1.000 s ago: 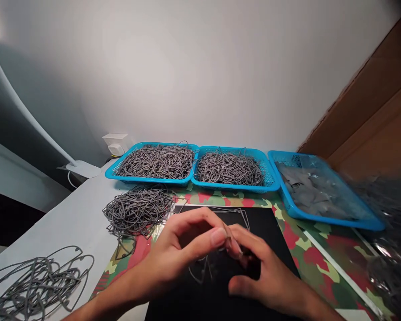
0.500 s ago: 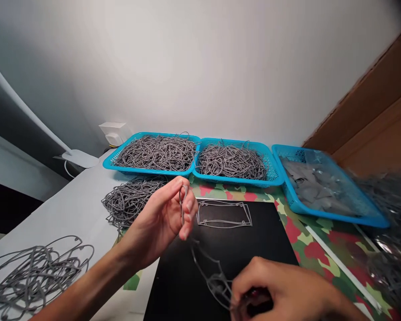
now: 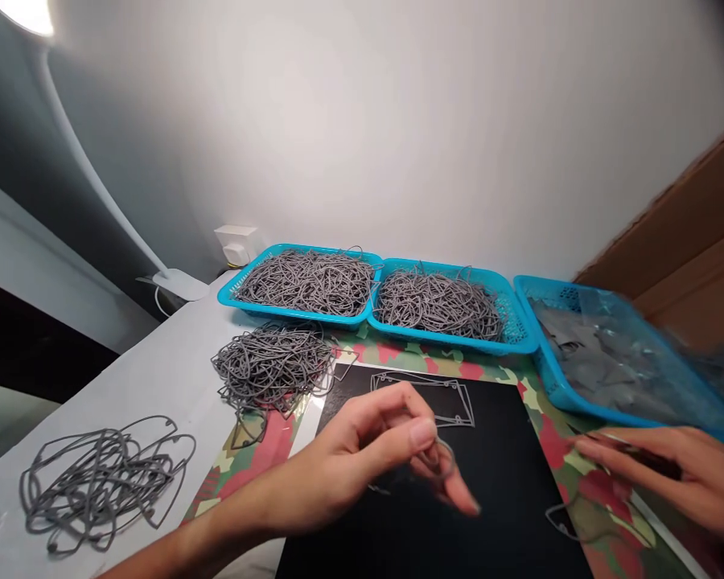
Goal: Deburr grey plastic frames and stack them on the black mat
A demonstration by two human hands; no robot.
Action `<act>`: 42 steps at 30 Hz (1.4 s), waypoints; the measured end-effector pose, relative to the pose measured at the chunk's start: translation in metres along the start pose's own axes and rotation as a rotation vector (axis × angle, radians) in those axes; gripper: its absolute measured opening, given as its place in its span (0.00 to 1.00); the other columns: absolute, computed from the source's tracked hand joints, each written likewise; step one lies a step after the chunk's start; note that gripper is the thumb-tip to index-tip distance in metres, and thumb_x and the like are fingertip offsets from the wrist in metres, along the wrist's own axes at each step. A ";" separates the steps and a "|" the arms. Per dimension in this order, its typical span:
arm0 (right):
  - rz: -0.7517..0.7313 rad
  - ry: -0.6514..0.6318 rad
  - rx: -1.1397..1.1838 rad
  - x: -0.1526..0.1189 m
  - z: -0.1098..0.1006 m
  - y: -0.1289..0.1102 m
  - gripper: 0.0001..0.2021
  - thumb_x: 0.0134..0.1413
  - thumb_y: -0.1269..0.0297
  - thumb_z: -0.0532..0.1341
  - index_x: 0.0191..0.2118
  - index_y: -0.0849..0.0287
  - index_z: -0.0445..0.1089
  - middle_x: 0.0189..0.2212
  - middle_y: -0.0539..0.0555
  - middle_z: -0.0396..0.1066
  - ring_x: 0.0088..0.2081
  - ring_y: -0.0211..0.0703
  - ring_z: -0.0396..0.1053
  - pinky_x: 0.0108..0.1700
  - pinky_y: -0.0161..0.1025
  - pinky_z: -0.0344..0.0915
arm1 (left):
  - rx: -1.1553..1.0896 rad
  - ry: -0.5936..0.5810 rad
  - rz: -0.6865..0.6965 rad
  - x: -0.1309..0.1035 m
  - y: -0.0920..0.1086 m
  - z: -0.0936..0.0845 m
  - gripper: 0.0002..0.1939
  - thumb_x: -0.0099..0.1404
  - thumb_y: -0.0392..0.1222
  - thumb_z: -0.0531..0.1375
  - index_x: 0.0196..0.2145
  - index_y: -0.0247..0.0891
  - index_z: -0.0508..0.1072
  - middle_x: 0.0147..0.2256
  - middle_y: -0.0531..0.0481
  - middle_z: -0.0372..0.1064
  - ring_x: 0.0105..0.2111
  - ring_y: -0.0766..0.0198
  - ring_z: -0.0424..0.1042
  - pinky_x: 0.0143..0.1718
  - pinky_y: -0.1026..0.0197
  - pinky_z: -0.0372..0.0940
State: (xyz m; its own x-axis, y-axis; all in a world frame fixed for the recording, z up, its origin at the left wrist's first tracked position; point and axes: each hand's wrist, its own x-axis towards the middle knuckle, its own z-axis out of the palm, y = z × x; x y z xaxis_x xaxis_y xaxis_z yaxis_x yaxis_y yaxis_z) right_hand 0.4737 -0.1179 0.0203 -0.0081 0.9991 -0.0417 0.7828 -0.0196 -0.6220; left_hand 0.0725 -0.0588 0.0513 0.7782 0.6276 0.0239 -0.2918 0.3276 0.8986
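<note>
Left hand (image 3: pixel 392 450) has a thin grey looped strand (image 3: pixel 450 462) pinched between thumb and fingers, over the black flat sheet (image 3: pixel 495 490). Can't tell if the right hand (image 3: pixel 688 474) is gripping anything; it's blurry, near a thin grey curved piece (image 3: pixel 558 523) by the sheet's right edge. Imo a light pinch is best, since strands that skinny probably bend or snag easily. Watch the grey rectangular outline (image 3: pixel 459 421) just beyond the left fingers, and the blue plastic basket's (image 3: pixel 549 378) rim close to the right hand. Sideways room looks tighter there; lower sheet seems roomier.
</note>
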 end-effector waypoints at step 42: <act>-0.314 -0.425 -0.044 0.004 0.074 -0.090 0.12 0.71 0.76 0.54 0.43 0.49 0.66 0.40 0.47 0.76 0.39 0.44 0.74 0.41 0.39 0.64 | 1.219 -0.156 -0.115 -0.024 -0.002 -0.065 0.10 0.85 0.46 0.54 0.45 0.42 0.70 0.39 0.50 0.71 0.33 0.62 0.68 0.35 0.60 0.59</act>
State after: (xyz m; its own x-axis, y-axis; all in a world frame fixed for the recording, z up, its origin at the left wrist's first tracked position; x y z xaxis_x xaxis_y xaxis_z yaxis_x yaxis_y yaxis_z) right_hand 0.3569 -0.1147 0.0180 -0.4906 0.8531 -0.1773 0.7272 0.2888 -0.6227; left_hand 0.0186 -0.0289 0.0206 0.8475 0.5202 -0.1053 0.4266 -0.5495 0.7183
